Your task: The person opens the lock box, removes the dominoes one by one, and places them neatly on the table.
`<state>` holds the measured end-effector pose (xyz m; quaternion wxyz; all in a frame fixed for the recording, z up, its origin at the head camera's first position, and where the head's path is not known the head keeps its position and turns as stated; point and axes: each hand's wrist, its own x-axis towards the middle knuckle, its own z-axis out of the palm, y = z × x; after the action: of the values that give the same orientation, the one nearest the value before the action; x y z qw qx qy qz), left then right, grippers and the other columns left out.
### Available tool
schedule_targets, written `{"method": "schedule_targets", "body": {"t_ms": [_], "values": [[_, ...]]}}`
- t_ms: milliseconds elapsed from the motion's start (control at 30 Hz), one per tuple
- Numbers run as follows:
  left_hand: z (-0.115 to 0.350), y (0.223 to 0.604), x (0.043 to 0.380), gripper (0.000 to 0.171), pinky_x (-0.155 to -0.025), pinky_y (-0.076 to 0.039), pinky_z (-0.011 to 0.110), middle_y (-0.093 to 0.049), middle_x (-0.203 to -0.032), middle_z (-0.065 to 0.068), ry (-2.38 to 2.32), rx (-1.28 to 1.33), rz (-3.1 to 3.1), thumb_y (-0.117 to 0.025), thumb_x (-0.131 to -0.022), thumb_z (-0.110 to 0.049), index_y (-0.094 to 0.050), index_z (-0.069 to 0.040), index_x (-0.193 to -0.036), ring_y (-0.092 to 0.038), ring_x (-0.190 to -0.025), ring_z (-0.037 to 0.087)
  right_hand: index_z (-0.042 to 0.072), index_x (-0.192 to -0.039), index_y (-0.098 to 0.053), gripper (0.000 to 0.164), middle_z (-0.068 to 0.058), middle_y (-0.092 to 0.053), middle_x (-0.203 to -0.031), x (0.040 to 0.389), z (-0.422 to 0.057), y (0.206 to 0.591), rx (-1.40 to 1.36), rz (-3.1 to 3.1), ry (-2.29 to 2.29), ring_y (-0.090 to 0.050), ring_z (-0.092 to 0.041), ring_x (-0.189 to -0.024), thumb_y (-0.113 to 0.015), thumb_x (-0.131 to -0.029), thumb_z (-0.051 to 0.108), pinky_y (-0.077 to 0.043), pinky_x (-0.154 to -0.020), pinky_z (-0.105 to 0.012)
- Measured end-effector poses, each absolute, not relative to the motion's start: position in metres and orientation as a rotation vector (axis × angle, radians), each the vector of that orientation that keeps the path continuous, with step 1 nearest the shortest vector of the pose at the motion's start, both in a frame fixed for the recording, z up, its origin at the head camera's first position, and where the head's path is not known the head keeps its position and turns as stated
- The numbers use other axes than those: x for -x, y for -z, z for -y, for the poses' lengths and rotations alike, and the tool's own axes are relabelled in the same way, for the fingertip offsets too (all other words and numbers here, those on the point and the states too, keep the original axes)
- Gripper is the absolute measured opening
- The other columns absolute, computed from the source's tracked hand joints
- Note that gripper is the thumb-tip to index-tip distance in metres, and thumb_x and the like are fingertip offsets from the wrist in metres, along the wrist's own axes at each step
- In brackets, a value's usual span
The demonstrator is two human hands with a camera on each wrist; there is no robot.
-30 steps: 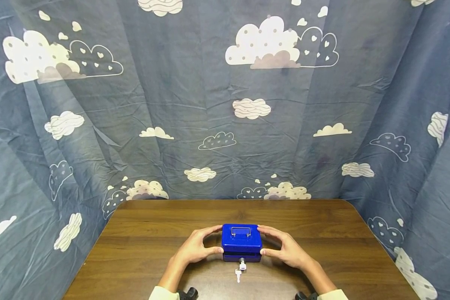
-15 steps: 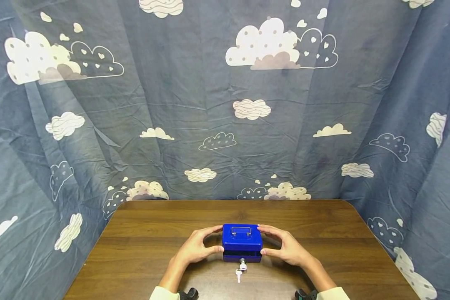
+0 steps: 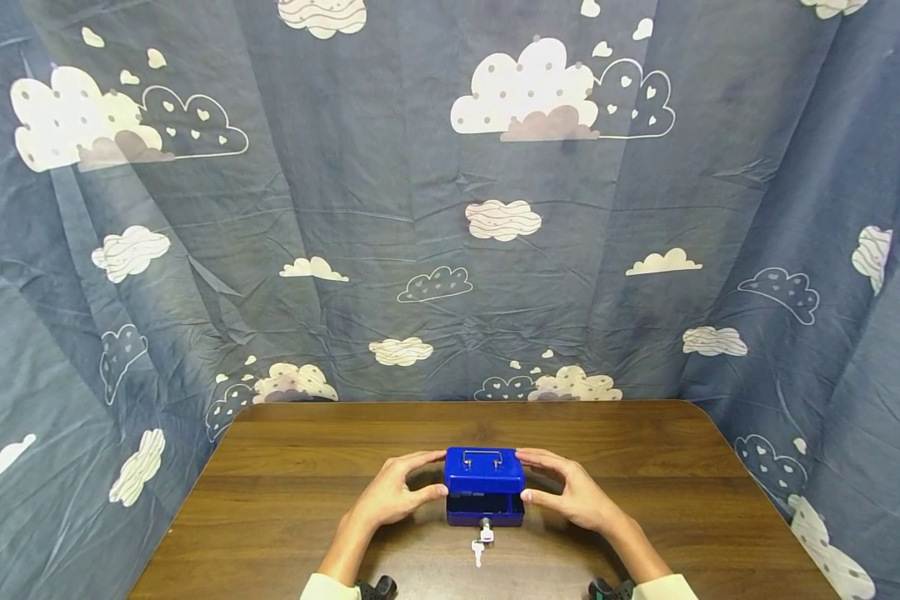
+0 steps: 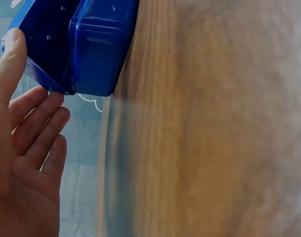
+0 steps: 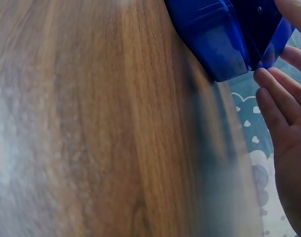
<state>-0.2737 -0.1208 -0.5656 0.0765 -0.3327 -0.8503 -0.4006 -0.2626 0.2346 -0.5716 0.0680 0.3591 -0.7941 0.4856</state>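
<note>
A small blue metal cash box (image 3: pixel 457 518) stands on the table in the head view, its lid (image 3: pixel 484 479) tilted up at the front so a dark gap shows the inside. On top of the lid lies a wire handle (image 3: pixel 483 452). One key (image 3: pixel 487 532) sits in the front lock, and a second key (image 3: pixel 477 552) hangs from it. My left hand (image 3: pixel 393 497) holds the lid's left side, thumb at the front edge and fingertips at the back corner. My right hand (image 3: pixel 581 502) grips the right side likewise. In the left wrist view, the box base (image 4: pixel 98 54) stands apart from the raised lid edge.
The brown wooden table (image 3: pixel 307 433) reaches back to a grey-blue curtain (image 3: pixel 360 167) with white clouds, which also hangs along both sides. A black wrist strap (image 3: pixel 378 587) shows below my left hand, another (image 3: pixel 610 590) below my right.
The lid's front edge has risen, widening the gap above the base. Both thumbs have moved up slightly with it, while the base and keys have stayed in place.
</note>
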Motion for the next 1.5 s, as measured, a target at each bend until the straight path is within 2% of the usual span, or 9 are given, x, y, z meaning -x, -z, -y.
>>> {"method": "schedule_targets", "body": {"t_ms": [700,933,1100,1300,1500], "values": [[0.116,0.564,0.282,0.040,-0.109,-0.052,0.043,-0.071,-0.134,0.000,1.250,0.912,2.534,-0.072,-0.097,-0.039,-0.070,-0.022,-0.133,-0.065,-0.127,0.020,0.006,-0.136,-0.064,0.040,-0.014,-0.068,-0.134,0.262,-0.225,0.568,-0.876,2.397,-1.540,-0.065,-0.005,-0.120,-0.071,-0.097,0.010,-0.052,-0.105,-0.020],[0.114,0.558,0.284,0.038,-0.109,-0.053,0.042,-0.071,-0.133,-0.003,1.246,0.870,2.540,-0.070,-0.098,-0.041,-0.071,-0.024,-0.132,-0.065,-0.127,0.019,0.007,-0.133,-0.066,0.035,-0.014,-0.069,-0.132,0.265,-0.223,0.567,-0.823,2.401,-1.523,-0.067,-0.009,-0.117,-0.069,-0.099,0.011,-0.056,-0.104,-0.033],[0.113,0.559,0.285,0.038,-0.110,-0.052,0.044,-0.070,-0.134,-0.002,1.259,0.842,2.553,-0.068,-0.099,-0.042,-0.071,-0.022,-0.132,-0.065,-0.128,0.020,0.007,-0.131,-0.068,0.032,-0.013,-0.070,-0.130,0.267,-0.222,0.567,-0.775,2.416,-1.524,-0.067,-0.008,-0.115,-0.068,-0.099,0.013,-0.055,-0.101,-0.026],[0.111,0.559,0.286,0.041,-0.109,-0.052,0.045,-0.071,-0.134,-0.001,1.292,0.816,2.542,-0.067,-0.100,-0.041,-0.072,-0.015,-0.132,-0.065,-0.128,0.021,0.012,-0.129,-0.070,0.030,-0.007,-0.072,-0.127,0.270,-0.220,0.566,-0.700,2.452,-1.523,-0.068,-0.005,-0.112,-0.070,-0.099,0.019,-0.055,-0.101,-0.024],[0.109,0.558,0.286,0.035,-0.108,-0.053,0.045,-0.072,-0.131,-0.001,1.303,0.800,2.510,-0.066,-0.101,-0.039,-0.073,-0.018,-0.129,-0.067,-0.125,0.021,0.008,-0.130,-0.069,0.030,-0.011,-0.072,-0.126,0.272,-0.220,0.566,-0.706,2.441,-1.521,-0.068,-0.005,-0.111,-0.067,-0.101,0.017,-0.055,-0.099,-0.022]]}}
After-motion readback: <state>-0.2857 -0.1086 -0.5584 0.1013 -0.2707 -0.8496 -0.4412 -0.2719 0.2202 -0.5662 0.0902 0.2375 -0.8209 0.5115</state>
